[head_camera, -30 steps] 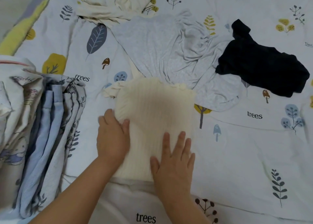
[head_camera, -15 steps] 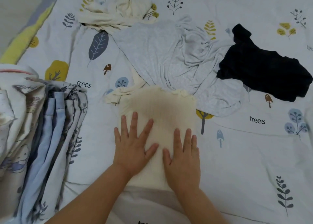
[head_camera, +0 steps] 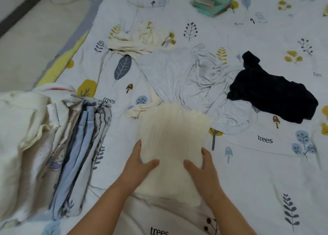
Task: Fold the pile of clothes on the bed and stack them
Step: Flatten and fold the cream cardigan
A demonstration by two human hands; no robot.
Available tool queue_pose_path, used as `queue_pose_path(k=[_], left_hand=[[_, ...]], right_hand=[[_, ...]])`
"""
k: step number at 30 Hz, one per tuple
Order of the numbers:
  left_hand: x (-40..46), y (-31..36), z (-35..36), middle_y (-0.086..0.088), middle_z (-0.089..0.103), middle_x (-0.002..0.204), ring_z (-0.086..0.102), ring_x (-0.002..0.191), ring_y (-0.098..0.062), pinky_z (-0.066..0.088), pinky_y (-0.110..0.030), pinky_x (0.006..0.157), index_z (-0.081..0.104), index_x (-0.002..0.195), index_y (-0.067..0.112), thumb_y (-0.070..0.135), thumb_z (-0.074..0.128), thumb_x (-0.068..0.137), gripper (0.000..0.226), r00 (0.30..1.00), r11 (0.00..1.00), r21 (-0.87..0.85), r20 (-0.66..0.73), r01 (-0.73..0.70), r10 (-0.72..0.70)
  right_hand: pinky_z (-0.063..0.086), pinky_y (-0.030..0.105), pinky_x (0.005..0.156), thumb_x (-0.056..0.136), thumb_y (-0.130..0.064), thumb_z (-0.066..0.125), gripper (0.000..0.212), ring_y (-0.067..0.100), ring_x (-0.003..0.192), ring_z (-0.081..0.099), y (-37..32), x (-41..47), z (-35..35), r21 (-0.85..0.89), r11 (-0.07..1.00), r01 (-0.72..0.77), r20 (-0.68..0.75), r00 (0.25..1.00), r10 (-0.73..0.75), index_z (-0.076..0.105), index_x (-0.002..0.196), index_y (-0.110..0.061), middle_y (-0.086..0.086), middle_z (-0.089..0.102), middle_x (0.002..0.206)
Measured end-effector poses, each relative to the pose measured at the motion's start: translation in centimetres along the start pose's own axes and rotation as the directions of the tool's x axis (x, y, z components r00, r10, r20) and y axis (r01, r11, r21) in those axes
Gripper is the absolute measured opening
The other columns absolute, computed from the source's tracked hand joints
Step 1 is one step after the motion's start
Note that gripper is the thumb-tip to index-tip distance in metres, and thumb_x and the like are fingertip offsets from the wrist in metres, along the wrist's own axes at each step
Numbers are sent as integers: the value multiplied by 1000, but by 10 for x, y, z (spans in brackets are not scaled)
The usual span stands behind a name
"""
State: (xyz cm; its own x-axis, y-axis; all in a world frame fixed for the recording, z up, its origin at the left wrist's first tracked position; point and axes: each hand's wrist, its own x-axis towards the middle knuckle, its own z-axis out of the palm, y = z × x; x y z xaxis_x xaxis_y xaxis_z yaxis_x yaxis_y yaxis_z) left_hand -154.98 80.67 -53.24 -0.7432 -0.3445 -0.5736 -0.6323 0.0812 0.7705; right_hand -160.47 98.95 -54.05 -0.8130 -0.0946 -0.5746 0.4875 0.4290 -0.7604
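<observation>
Left hand [head_camera: 140, 162] and right hand [head_camera: 204, 165] grip side edges of folded cream ribbed knit garment [head_camera: 173, 146], thumbs on top, fingers apparently tucked beneath. Garment low centre on leaf-print white bedsheet [head_camera: 257, 172]. Folded stack [head_camera: 53, 146] left. Beyond: crumpled grey garment [head_camera: 186, 78], dark navy garment [head_camera: 273, 94], cream bundle [head_camera: 142, 39].
</observation>
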Motion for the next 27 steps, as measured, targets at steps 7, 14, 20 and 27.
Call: queue_pose_path(k=[7, 14, 20, 27], left_hand=[[-53, 38, -36, 15, 58, 120, 58, 110, -8, 49, -34, 94, 42, 120, 45, 14, 73, 78, 61, 996, 993, -77, 0, -85, 85], [-124, 95, -107, 24, 52, 121, 53, 109, -2, 42, -23, 87, 37, 124, 50, 20, 75, 75, 69, 954, 975, -3, -207, -224, 218], [-171, 121, -195, 34, 51, 108, 47, 92, 26, 38, 1, 69, 37, 120, 49, 19, 75, 75, 66, 891, 954, 48, -348, -295, 293], [-198, 98, -297, 29, 56, 104, 52, 85, 24, 40, -1, 62, 42, 112, 48, 12, 75, 75, 61, 863, 965, 39, -440, -258, 248]], right_hand=[[45, 23, 72, 77, -21, 68, 43, -3, 89, 57, -57, -59, -13, 5, 991, 133, -18, 991, -133, 49, 113, -35, -21, 59, 98], [45, 31, 73, 73, -21, 70, 42, -3, 84, 57, -141, -126, -4, 4, 952, 307, 17, 952, -307, 50, 98, -47, -23, 61, 90], [38, 16, 60, 75, -21, 69, 38, -17, 75, 55, -210, -170, 48, 73, 912, 403, 122, 904, -409, 50, 98, -43, -34, 60, 82], [44, 29, 82, 78, -26, 66, 43, 2, 95, 56, -249, -205, 149, 116, 887, 447, 243, 853, -462, 47, 113, -38, -22, 58, 102]])
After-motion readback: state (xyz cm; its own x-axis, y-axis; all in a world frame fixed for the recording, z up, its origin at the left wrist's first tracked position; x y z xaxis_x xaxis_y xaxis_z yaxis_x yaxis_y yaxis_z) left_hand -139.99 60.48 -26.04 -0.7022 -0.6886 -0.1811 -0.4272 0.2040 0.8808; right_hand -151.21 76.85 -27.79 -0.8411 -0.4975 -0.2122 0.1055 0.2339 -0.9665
